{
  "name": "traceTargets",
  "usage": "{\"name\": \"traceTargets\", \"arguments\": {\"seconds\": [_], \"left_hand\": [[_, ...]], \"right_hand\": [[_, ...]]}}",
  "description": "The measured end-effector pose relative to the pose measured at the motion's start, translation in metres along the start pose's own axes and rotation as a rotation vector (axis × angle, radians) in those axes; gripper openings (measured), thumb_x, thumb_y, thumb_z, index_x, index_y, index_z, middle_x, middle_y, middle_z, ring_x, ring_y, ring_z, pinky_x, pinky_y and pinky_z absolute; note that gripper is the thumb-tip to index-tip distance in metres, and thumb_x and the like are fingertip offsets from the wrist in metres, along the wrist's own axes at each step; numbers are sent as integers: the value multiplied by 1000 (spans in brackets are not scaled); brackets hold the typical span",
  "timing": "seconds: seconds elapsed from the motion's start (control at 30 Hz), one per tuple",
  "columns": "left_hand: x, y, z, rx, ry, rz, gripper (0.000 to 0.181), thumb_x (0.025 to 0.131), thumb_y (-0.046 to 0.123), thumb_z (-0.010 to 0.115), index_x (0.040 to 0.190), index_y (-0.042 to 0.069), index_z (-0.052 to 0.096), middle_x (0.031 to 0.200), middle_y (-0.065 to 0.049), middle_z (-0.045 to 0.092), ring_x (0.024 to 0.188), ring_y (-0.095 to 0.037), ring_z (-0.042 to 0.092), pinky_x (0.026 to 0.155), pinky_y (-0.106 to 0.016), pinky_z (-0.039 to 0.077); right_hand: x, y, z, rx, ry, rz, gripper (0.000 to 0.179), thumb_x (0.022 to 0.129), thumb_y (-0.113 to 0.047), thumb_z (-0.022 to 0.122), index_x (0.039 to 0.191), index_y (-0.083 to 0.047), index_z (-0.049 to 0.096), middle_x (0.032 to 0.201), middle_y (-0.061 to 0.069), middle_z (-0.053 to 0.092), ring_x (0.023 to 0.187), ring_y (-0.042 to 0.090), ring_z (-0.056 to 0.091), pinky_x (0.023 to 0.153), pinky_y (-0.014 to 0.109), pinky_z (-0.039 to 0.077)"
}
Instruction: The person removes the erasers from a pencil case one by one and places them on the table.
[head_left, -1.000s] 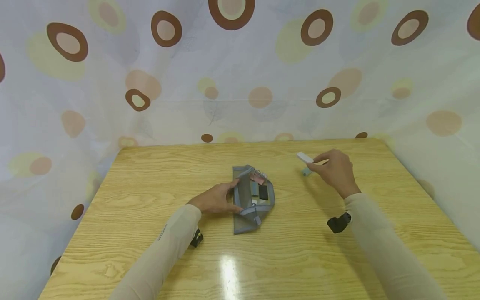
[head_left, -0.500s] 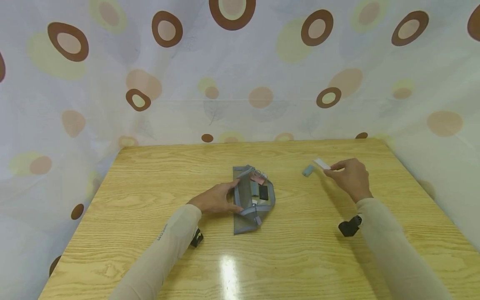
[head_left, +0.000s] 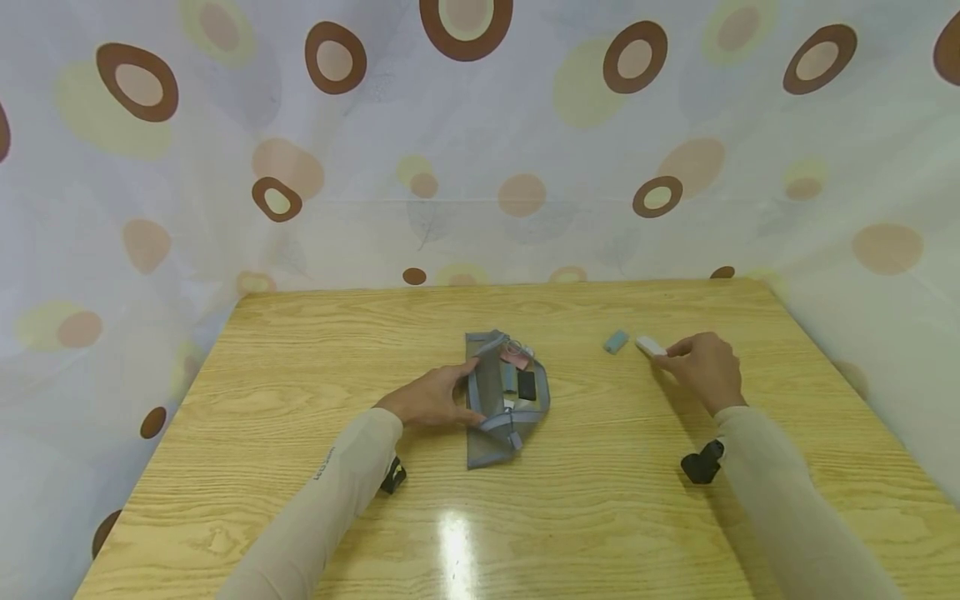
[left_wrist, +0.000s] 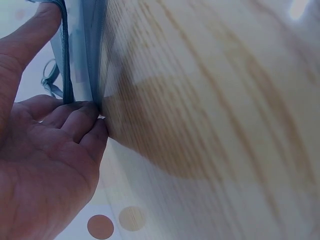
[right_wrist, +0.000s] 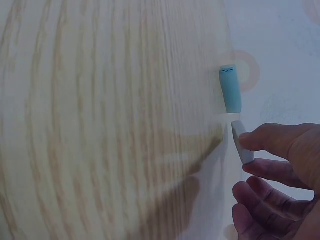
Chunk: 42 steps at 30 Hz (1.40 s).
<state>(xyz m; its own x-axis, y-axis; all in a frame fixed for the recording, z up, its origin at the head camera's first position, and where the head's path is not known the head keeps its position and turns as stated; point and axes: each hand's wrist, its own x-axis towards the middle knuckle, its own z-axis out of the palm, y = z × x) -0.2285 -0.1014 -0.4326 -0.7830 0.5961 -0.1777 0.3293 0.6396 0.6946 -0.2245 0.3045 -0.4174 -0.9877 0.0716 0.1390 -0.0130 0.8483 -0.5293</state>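
A grey mesh zip pouch [head_left: 489, 452] lies unzipped on the table in the head view. My left hand [head_left: 433, 397] grips its near-left edges, thumb and fingers spread apart along the opening. In the left wrist view, the thumb and curled fingertips [left_wrist: 80, 117] touch the zip edge [left_wrist: 92, 55]. Inside the pouch are a pink item [head_left: 516, 357], a dark rectangular item [head_left: 527, 385] and a blue-grey piece [head_left: 509, 379]. To the right, my right hand [head_left: 703, 367] pinches a small white bar [head_left: 648, 345] between thumb and index finger. The other fingers curl loosely.
Just left of the white bar lies a small teal block [head_left: 617, 342]; the right wrist view shows a tiny face drawn on this teal block [right_wrist: 230, 90]. A patterned sheet [head_left: 480, 233] hangs behind the wooden table [head_left: 315, 350] and along both sides.
My right hand has moved right and lowered the white bar towards the table, uncovering the teal block. The left hand and pouch have stayed in place.
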Motion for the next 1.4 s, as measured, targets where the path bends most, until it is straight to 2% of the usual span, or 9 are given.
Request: {"name": "traceTargets", "arguments": {"seconds": [0.07,0.2,0.27,0.53,0.77,1.0,1.4], "left_hand": [[0,0,0,2,1,1,100,79,38,77,151,6,16,152,-12,27,139,-24,26,113,-37,26],[0,0,0,3,1,3,100,79,37,77,151,6,16,153,-12,27,139,-23,26,112,-37,26],[0,0,1,2,-1,1,99,79,37,77,151,6,16,153,-12,26,139,-23,25,112,-37,26],[1,0,2,0,-3,1,99,79,36,77,151,6,15,153,-11,27,139,-22,26,112,-35,27],[1,2,1,9,-2,-2,99,79,35,77,151,6,16,152,-11,28,139,-22,27,112,-35,27],[0,3,0,21,1,-9,98,79,35,77,151,7,16,152,-11,28,139,-23,27,112,-36,27],[0,3,0,29,1,-10,99,79,36,77,151,7,15,152,-11,28,139,-22,27,112,-36,27]], "right_hand": [[0,1,1,-3,-18,12,40,87,-31,68,99,7,70,114,33,59,95,48,58,61,47,53],[0,3,3,-10,-53,37,39,87,-31,68,99,6,71,113,32,60,85,40,62,50,35,51],[0,4,4,-19,-59,42,38,86,-31,68,98,5,71,111,31,61,85,39,62,49,33,49],[0,7,7,-34,-78,61,40,85,-33,69,97,5,72,110,30,62,91,45,60,54,40,52],[-2,5,6,-11,-102,66,37,87,-30,66,98,5,71,103,27,65,77,31,62,50,32,49],[-1,4,5,-16,-121,54,37,87,-30,67,97,6,71,105,28,64,85,38,62,56,38,51],[-1,1,3,-23,-152,73,39,87,-30,67,98,8,69,105,30,63,81,37,63,54,37,52]]}}
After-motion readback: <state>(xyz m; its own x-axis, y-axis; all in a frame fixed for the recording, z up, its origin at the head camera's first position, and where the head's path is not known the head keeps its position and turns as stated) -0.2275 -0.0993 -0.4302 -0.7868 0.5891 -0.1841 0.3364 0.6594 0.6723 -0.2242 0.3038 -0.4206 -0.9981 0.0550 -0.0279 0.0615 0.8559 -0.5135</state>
